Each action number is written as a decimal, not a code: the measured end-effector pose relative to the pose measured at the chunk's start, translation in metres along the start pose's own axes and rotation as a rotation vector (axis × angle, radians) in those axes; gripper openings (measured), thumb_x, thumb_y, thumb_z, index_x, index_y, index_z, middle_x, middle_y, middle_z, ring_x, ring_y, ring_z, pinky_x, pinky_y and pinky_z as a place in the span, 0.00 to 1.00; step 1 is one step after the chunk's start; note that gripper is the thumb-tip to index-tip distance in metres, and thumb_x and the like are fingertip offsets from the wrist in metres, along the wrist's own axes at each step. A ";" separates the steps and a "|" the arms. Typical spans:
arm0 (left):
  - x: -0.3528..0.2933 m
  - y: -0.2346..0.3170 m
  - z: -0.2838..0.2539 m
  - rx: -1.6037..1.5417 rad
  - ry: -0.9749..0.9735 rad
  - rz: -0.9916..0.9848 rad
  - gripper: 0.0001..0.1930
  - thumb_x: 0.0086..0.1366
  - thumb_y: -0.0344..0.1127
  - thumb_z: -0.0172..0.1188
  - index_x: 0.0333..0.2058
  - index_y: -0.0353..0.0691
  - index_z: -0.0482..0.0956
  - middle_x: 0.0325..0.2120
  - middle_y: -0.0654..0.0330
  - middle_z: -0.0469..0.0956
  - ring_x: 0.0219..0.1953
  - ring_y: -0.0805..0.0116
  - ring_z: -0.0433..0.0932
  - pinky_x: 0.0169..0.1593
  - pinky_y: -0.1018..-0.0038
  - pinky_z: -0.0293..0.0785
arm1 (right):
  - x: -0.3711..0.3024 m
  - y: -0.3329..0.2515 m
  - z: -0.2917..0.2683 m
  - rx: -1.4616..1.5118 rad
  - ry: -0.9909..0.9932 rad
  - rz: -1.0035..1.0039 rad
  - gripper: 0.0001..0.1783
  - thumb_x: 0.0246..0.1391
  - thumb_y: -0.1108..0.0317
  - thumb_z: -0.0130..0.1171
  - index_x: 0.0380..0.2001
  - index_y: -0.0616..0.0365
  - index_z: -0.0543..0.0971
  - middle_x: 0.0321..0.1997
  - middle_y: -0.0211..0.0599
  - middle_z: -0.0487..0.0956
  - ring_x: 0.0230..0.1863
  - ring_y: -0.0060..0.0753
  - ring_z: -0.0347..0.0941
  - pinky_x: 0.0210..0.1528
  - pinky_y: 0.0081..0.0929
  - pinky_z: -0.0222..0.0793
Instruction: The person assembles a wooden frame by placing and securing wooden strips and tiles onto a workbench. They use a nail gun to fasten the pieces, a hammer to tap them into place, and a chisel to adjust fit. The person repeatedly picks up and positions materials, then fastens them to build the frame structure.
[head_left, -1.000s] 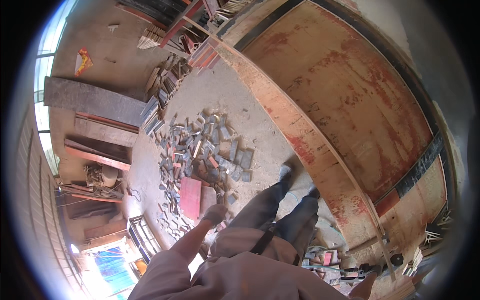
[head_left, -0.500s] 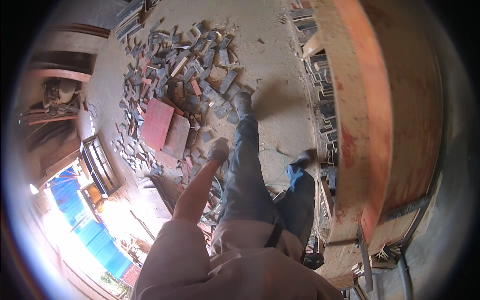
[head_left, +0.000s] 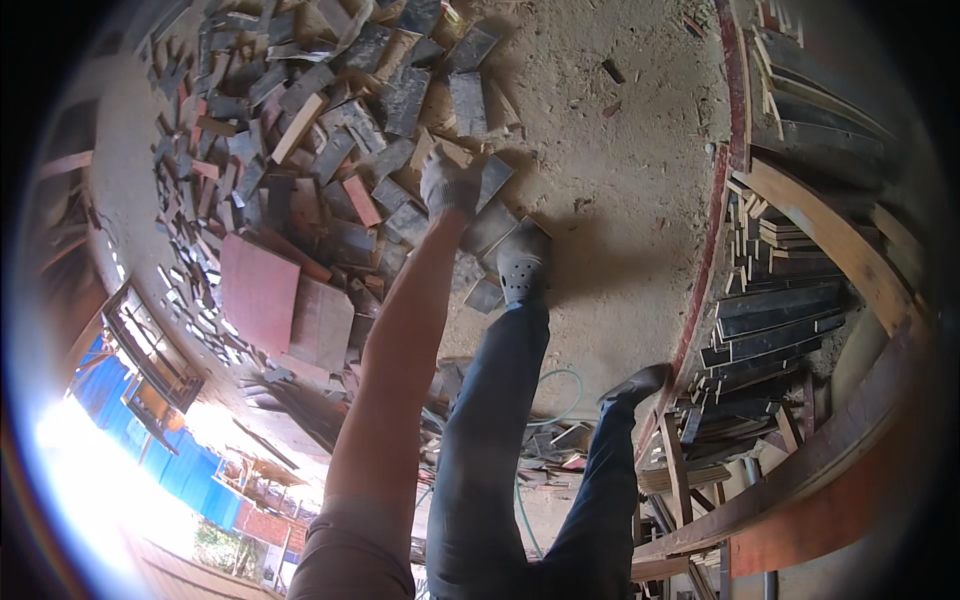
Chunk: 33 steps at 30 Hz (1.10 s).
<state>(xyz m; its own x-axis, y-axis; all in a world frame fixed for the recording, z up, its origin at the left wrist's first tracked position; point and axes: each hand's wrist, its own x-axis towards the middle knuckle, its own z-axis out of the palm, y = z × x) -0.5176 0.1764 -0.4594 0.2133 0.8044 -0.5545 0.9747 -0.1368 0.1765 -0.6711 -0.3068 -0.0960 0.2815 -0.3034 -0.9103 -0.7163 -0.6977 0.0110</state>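
Note:
My left hand (head_left: 447, 188), in a grey work glove, reaches down over a scattered pile of wood offcuts. Its fingertips are beside a tan board piece (head_left: 455, 150), and the back of the glove hides whether they touch or grip it. Dark flat offcuts (head_left: 466, 104) lie just beyond the hand, with another dark piece (head_left: 494, 180) to its right. A reddish strip (head_left: 362, 200) lies to its left. Of my right hand nothing shows.
Reddish square panels (head_left: 257, 292) lie on the pile's left part. My grey clog (head_left: 524, 262) stands at the pile's edge. A thin green hose (head_left: 570, 410) curls on the floor. Stacked dark boards (head_left: 780, 325) and a long wooden plank (head_left: 835, 235) are on the right.
My left arm has stretched forward, carrying the gloved hand farther over the pile. The view has dropped closer to the offcuts, and the stacked boards at right show more fully.

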 end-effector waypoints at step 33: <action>0.110 0.153 0.131 0.863 0.145 1.236 0.27 0.67 0.43 0.60 0.64 0.46 0.72 0.60 0.46 0.74 0.64 0.42 0.71 0.70 0.39 0.62 | 0.043 -0.225 -0.021 0.354 -0.001 0.105 0.13 0.58 0.62 0.68 0.35 0.62 0.83 0.32 0.37 0.83 0.29 0.32 0.79 0.32 0.32 0.71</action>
<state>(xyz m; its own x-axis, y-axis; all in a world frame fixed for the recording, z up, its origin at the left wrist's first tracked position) -0.3360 0.1681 -0.6000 0.9446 -0.0247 -0.3274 -0.0567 -0.9944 -0.0886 -0.4850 -0.1763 -0.1287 0.1938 -0.3607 -0.9123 -0.9180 -0.3948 -0.0390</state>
